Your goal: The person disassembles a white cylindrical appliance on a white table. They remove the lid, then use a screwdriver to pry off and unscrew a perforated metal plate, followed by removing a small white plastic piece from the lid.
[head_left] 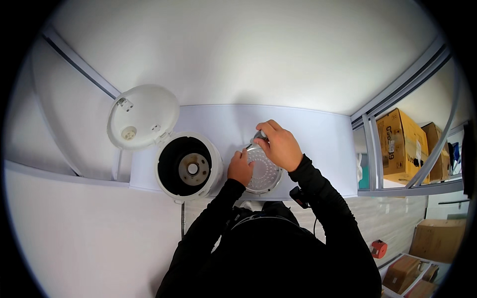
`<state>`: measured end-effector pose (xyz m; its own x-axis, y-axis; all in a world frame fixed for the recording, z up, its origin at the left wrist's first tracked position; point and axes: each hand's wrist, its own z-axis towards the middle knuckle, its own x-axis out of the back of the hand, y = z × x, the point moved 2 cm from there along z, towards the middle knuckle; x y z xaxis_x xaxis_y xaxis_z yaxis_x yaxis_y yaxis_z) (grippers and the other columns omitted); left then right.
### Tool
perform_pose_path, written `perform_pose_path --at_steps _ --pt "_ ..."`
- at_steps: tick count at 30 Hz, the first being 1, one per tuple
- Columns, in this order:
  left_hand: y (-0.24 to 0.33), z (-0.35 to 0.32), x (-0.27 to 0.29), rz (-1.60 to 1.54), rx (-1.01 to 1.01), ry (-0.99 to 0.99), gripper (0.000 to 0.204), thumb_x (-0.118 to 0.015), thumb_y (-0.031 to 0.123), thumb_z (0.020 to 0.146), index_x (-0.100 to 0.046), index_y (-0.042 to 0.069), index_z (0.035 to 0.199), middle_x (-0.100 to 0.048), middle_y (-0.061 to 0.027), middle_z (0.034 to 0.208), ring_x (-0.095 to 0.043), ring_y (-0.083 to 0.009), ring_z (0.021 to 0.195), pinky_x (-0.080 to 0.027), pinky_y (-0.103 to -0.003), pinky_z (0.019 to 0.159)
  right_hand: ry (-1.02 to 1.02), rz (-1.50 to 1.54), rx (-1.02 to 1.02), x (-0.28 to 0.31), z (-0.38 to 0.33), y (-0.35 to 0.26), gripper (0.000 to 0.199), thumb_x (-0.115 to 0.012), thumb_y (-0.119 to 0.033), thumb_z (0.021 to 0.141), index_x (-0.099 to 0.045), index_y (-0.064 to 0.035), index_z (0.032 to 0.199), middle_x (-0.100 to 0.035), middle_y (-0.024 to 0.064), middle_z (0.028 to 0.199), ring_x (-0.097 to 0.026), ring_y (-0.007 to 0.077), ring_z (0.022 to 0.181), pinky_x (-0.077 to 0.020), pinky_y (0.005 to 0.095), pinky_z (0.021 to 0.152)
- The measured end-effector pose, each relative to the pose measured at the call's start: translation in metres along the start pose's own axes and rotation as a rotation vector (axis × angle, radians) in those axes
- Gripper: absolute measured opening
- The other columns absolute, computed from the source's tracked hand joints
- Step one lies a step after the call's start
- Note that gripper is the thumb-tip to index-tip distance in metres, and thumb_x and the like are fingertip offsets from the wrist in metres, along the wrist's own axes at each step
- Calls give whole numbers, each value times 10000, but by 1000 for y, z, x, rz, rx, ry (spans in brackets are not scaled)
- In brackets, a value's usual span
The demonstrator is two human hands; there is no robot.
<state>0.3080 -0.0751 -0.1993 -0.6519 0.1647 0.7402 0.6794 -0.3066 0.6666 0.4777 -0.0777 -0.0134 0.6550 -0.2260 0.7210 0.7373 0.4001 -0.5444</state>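
A round metal inner-lid plate (265,174) with many small holes lies on the white table (323,134). My left hand (240,167) grips its left rim. My right hand (279,144) is closed over a small grey knob-like part (260,134) at the plate's far edge. To the left stands a white rice cooker (188,167) without its pot, the heating plate showing inside. Its round white lid (143,115) is swung open toward the far left.
A metal shelf frame (370,149) stands right of the table with brown cardboard boxes (400,146) on it. More cardboard boxes (437,238) and a small red object (379,248) lie on the floor at lower right. White walls surround the table.
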Motion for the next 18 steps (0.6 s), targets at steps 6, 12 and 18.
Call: perform_pose_path --at_steps 6,12,18 --pt "3 0 3 19 18 -39 642 -750 205 894 -520 -43 1440 -594 -212 1174 -623 -411 1083 -524 -465 926 -5 -68 43 -3 6 -3 272 -775 -133 905 -625 -51 1117 -646 127 992 -681 333 744 -542 419 652" --pt "6 0 6 5 36 -59 646 -751 213 894 -518 -51 1435 -592 -213 1177 -621 -411 1078 -523 -468 926 -90 -167 262 -8 20 -3 257 -774 -107 883 -626 -50 1085 -625 125 1013 -665 354 755 -545 431 667" --pt "4 2 7 -35 84 -48 654 -756 228 884 -520 -53 1425 -593 -214 1178 -619 -414 1080 -522 -477 933 -306 -337 -71 -3 31 -21 296 -717 -83 807 -610 -53 1081 -600 133 1001 -660 342 810 -558 424 708"
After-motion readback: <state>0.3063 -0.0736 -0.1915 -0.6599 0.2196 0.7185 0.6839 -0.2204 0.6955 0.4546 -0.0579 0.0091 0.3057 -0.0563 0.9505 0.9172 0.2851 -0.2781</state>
